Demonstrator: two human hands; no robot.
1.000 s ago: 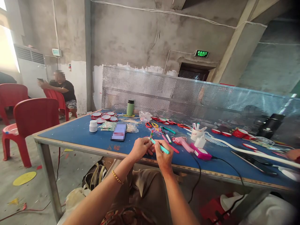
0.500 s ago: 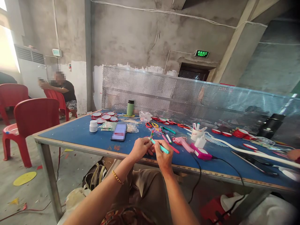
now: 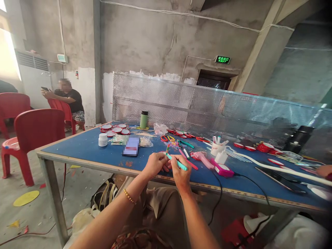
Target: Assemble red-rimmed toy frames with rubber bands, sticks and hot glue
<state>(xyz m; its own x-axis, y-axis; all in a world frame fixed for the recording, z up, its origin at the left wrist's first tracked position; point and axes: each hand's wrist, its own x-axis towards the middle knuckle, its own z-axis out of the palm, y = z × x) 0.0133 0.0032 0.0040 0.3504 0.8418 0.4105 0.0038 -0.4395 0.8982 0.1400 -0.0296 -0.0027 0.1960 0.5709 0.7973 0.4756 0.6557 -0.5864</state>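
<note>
We see the left hand (image 3: 157, 164) pinching a thin stick (image 3: 167, 148) between thumb and fingers, over the near edge of the desk (image 3: 85, 148). Its red and green end points up and away from us. The right hand (image 3: 183, 174) grips a turquoise marker (image 3: 181, 165) like a pen, its front end right by the stick.

We judge the stick to be light and fairly stiff, but slim enough to roll or snap under hard pressure; we would hold it low, clear of the coloured end, which might smear if wet. The marker looks light, rigid and smooth, best held near its front for control.

The left fingers cover the stick's lower end, so we cannot tell its full length. Nor can we make out whether the marker's tip touches it; the other fingertips below are in shadow. The screen of the phone (image 3: 131, 146) is blurred out, and what seems another person's hand (image 3: 324, 170) is cut off at the right edge.
</note>
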